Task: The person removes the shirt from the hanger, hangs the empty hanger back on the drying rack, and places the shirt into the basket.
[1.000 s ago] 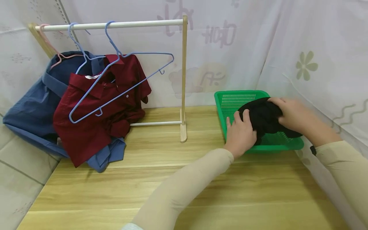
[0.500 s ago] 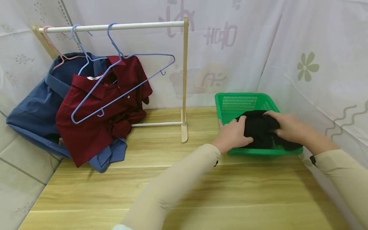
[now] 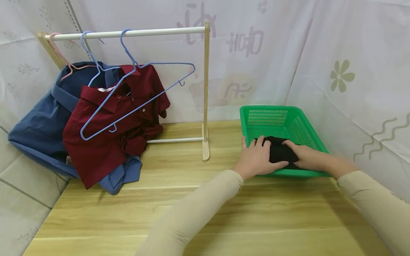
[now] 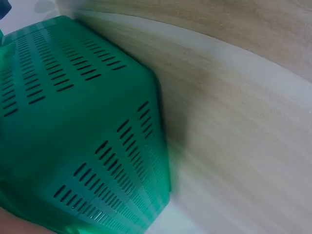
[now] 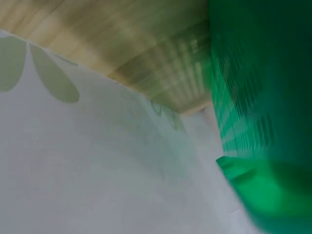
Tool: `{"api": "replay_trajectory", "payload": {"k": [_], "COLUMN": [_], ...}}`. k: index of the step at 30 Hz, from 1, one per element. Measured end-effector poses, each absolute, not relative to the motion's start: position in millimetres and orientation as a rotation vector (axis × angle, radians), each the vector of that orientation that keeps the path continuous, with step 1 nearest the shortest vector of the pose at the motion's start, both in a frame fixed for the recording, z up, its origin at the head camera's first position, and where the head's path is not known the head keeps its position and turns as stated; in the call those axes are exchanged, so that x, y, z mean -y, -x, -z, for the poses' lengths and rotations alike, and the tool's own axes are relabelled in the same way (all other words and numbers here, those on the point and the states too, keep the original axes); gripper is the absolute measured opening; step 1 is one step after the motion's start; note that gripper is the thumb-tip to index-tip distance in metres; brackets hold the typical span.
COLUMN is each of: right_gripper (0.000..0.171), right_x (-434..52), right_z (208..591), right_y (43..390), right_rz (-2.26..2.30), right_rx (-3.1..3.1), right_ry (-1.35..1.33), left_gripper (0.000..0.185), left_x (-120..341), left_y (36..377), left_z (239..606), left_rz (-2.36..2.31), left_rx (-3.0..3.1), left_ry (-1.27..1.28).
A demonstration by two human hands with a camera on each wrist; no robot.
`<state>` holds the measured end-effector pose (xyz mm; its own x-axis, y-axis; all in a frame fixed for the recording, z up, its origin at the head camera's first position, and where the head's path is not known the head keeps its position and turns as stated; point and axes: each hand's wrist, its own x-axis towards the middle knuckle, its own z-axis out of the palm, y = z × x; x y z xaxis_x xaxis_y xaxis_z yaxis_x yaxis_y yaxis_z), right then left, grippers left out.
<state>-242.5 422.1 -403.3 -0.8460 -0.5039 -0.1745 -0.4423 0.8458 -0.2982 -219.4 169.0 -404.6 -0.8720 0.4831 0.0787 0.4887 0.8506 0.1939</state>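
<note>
A bundle of black cloth (image 3: 281, 152) lies low in the front part of a green plastic basket (image 3: 307, 129). My left hand (image 3: 255, 159) holds the cloth's left side, its fingers over the back and its thumb towards me. On the other side my right hand (image 3: 309, 157) grips the bundle between fingers and thumb. Both hands are inside the basket's front rim, and they hide part of the cloth. The left wrist view has the basket's slotted outer wall (image 4: 92, 117) and a sliver of hand (image 4: 19, 225); the right wrist view shows mostly basket side (image 5: 273, 190) and curtain.
Left of the basket stands a clothes rack (image 3: 206, 89). From it hang a dark red shirt (image 3: 102, 142), a blue garment (image 3: 38, 121), a bare blue hanger (image 3: 160, 94) and a pink hanger (image 3: 68, 67). White curtain (image 3: 362, 117) borders the wooden table (image 3: 144, 213).
Both hands have lowered the black cloth towards the basket's front, and it looks more bunched. The right hand has moved left and down, closer to the left hand.
</note>
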Motion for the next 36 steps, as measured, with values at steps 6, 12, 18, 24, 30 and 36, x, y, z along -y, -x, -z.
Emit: {"api": "replay_trajectory", "payload": {"k": [6,12,18,24,30,36], "right_gripper": [0.062,0.062,0.068,0.08,0.074,0.069], "right_x": [-415.6,-404.8,-411.1,-438.1,-447.6,-449.8], "right_z": [389.7,342.0,331.4,362.1,385.5,388.2], "right_y": [233.1,218.2,216.8,232.2,243.1,250.2], "right_rz": [0.211,-0.07,0.035,0.229,0.338,0.372], "right_rx": [-2.796,-2.96,-2.808,-2.689,-2.72,-2.763], "right_ry": [0.704,0.591,0.489,0.412,0.441,0.398], "left_gripper": [0.055,0.053,0.059,0.059,0.055,0.058], "left_x": [-182.8,-197.1,-216.0,-230.5,-241.0,-251.5], "left_y": [217.4,216.6,215.5,217.3,223.4,231.1], "left_z": [402.1,397.5,398.6,400.9,395.1,385.8], "left_rz": [0.245,0.171,0.145,0.128,0.055,-0.005], "left_rx": [3.118,3.205,3.172,3.189,3.257,3.36], "left_ry": [0.75,0.69,0.649,0.606,0.533,0.466]}}
